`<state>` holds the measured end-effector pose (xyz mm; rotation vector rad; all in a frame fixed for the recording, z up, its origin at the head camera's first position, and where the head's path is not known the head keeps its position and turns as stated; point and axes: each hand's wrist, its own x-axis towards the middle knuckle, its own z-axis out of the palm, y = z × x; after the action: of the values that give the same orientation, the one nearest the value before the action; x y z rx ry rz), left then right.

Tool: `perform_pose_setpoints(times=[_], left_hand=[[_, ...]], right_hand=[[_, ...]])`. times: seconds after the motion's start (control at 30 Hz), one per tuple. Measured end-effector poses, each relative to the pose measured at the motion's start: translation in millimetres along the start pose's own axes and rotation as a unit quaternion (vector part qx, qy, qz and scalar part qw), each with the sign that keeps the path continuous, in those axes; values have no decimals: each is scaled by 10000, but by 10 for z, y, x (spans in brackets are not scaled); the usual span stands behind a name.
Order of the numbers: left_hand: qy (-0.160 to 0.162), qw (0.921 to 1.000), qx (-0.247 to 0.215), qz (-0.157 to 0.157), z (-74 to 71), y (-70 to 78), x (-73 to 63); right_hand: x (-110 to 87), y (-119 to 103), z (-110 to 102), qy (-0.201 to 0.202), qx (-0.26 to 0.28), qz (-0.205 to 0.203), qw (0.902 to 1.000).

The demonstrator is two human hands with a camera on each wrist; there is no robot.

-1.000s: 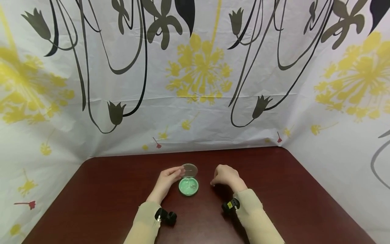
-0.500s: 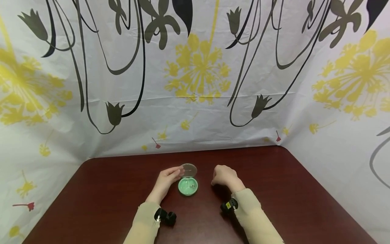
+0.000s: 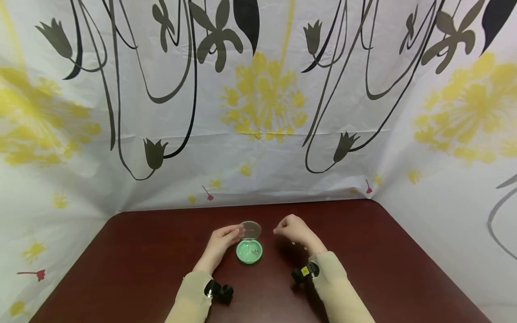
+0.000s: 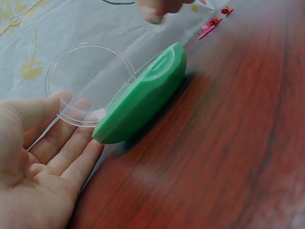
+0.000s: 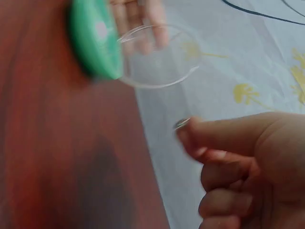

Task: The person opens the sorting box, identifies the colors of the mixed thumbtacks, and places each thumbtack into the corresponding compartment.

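A round green pill case [image 3: 249, 251] with compartments stands open on the table, its clear lid [image 4: 90, 71] raised on the hinge. My left hand [image 3: 225, 237] holds the lid's edge between thumb and fingers. Something small and shiny lies inside the case's right part. To the right of the case, above the table, my right hand [image 3: 294, 229] pinches a tiny silvery piece [image 5: 182, 124] between thumb and forefinger; its kind I cannot tell. Several small pink and red pieces with thin pins [image 4: 214, 22] lie on the table beyond the case in the left wrist view.
The dark red wooden table [image 3: 161, 260] has rounded far corners. White cloth [image 3: 258, 175] with yellow and grey plant prints hangs behind it and at both sides. Black wrist cameras [image 3: 220, 290] sit on the cream sleeves [image 3: 339, 287].
My right hand has risen from the table and moved slightly left toward the case, uncovering small pieces below it. The left hand keeps its place on the lid.
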<state>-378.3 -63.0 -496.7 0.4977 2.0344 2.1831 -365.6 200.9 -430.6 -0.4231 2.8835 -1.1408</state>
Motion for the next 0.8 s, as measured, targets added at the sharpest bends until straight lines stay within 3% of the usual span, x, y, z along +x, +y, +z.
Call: perform_pose_setpoints(times=[0.13, 0.2, 0.27, 0.33, 0.4, 0.47, 0.6, 0.63, 0.67, 0.73, 0.8], left_hand=[[-52, 9999, -106, -34, 64, -30, -5], [-52, 9999, -128, -35, 77, -42, -10], [-59, 9999, -134, -24, 75, -44, -15], [-44, 9999, -149, -41, 61, -44, -16], [-23, 9999, -141, -35, 40, -39, -15], [-2, 10000, -83, -12, 19, -31, -16], [6, 10000, 43, -6, -5, -13, -28], [-17, 10000, 73, 11, -6, -10, -31], [-17, 10000, 65, -11, -4, -6, -31], [-18, 10000, 54, 7, 2, -3, -32], [-4, 10000, 43, 33, 10, 0, -29]], right_hand=[[48, -16, -57, 345, 1179, 80, 9924], [74, -67, -89, 444, 1911, 164, 9804], [90, -127, -120, 473, 2828, 236, 9577], [89, -179, -155, 354, 3759, 123, 9259], [83, -217, -187, 102, 4689, -91, 8831], [82, -236, -212, -336, 5614, -386, 8260], [79, -229, -243, -1432, 7196, -706, 6758], [79, -223, -249, -1649, 7436, -716, 6440], [78, -217, -253, -1800, 7613, -704, 6189], [79, -204, -257, -1966, 7833, -664, 5861], [78, -198, -262, -2023, 7899, -646, 5753]])
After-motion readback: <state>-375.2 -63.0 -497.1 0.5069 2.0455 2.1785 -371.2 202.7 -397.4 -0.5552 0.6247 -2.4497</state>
